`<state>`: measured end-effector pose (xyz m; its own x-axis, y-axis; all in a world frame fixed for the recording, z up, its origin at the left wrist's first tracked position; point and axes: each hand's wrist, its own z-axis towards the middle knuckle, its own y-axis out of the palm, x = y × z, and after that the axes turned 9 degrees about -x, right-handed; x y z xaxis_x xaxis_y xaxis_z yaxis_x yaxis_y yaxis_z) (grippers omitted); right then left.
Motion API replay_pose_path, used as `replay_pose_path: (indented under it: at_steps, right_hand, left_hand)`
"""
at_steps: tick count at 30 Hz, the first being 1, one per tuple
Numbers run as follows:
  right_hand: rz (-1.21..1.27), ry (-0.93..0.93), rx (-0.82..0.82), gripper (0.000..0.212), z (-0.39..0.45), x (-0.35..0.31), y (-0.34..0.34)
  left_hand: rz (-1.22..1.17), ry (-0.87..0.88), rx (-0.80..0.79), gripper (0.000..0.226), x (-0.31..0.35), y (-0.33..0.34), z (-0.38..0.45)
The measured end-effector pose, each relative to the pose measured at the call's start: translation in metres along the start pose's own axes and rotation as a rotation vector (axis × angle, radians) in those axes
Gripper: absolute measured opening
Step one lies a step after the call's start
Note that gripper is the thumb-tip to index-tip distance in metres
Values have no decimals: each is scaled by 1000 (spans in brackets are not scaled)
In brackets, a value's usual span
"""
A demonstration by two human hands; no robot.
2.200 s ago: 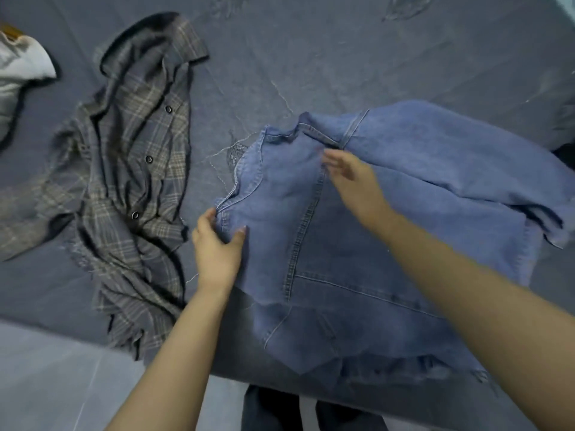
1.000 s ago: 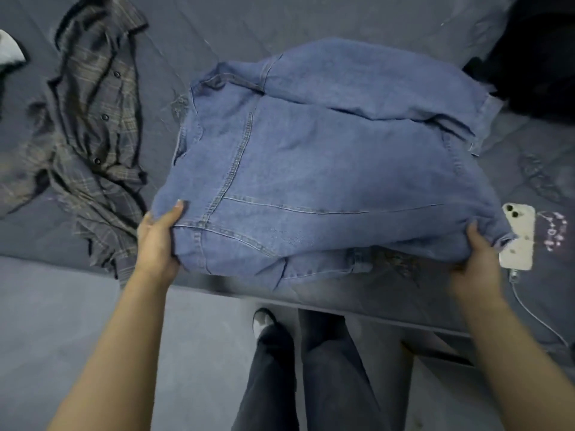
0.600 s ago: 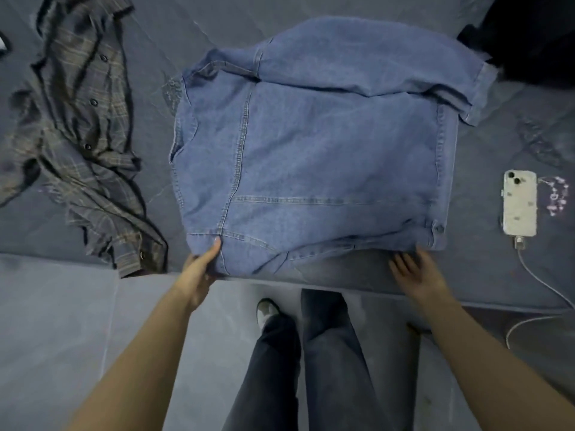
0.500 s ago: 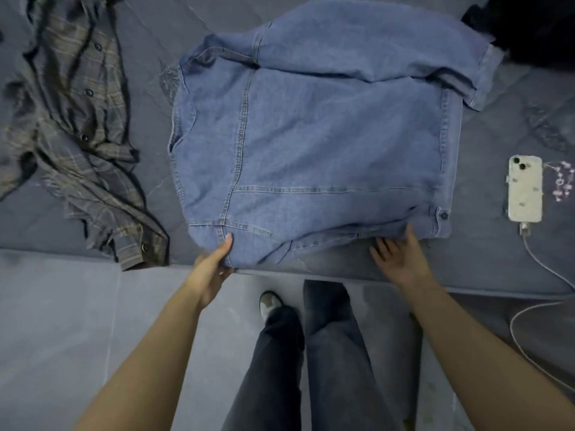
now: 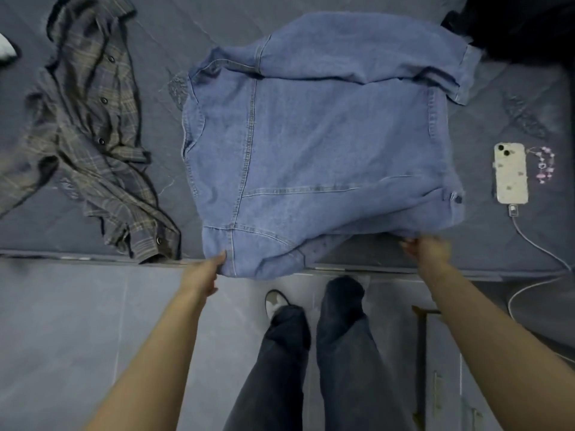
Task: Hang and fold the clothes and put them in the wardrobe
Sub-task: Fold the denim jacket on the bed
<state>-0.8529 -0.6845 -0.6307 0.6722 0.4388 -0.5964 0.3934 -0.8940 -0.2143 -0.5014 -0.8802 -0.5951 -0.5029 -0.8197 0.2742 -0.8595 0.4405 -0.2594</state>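
1. Denim was the business here: the denim jacket lay back-up on the grey mattress, sleeves tucked in across its far end, its near hem hanging a bit over the mattress edge.
2. Left hand had the hem's near-left corner, thumb on top of the cloth and the other fingers under it as far as I could tell, so a pinch.
3. Right hand was at the hem's near-right edge with its fingers curled onto or under the cloth. It was blurry, so I'd call it a grip but wouldn't swear to it.
4. My read: the folding step was in hand, sleeves done and the bottom hem taken up. The next move would probably be lifting that hem and carrying it up toward the collar, both corners kept level so the halves line up, then smoothing it flat.
5. Plaid shirt sat crumpled to the left, well apart from the jacket and clearly not folded. A dark garment lay bunched at the top right, touching or nearly touching a jacket cuff.
6. Containers: none in view, really. No wardrobe, basket or hanger showed, so nothing had been put away that I could see.
7. Phone lay on its cable just right of the jacket, with a beaded charm beside it. Worth not dragging when the fold goes over.
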Motion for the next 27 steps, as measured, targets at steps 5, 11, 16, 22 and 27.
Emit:
replay_pose_path:
  at_steps: [5,11,16,22,27]
  right_hand:
    - [-10,128,-50,50,21,14,-17]
    - [44,-1,-231,52,40,-4,-37]
    - [-129,-52,-330,24,65,-15,-52]
    - [-334,35,-701,37,85,-33,-110]
    - [-409,-142,-755,38,89,-86,-157]
  left_hand:
    - [467,278,413,63,-20,31,7]
    - [895,967,79,36,2,118,-12]
    - [1286,812,147,64,1,168,9]
    - [1356,623,245,67,26,151,14]
    - [1319,809,98,86,40,118,-16]
